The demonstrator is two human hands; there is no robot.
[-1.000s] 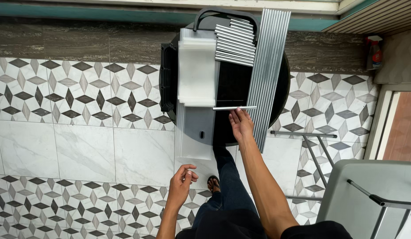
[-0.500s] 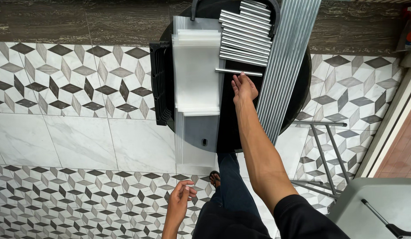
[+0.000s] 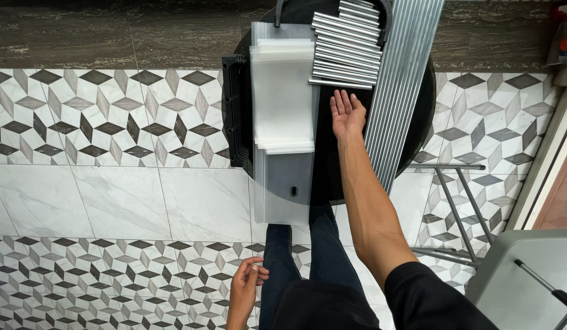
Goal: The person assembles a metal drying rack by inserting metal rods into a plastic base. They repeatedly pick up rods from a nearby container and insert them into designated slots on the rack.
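One rod released; right hand now lies empty, palm up

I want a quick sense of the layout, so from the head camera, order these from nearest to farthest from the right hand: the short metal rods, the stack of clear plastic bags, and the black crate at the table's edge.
From the right hand:
1. Short metal rods, just beyond the fingertips, farther up the table.
2. Stack of clear plastic bags, to the hand's left.
3. Black crate, past the bags at the table's left edge.
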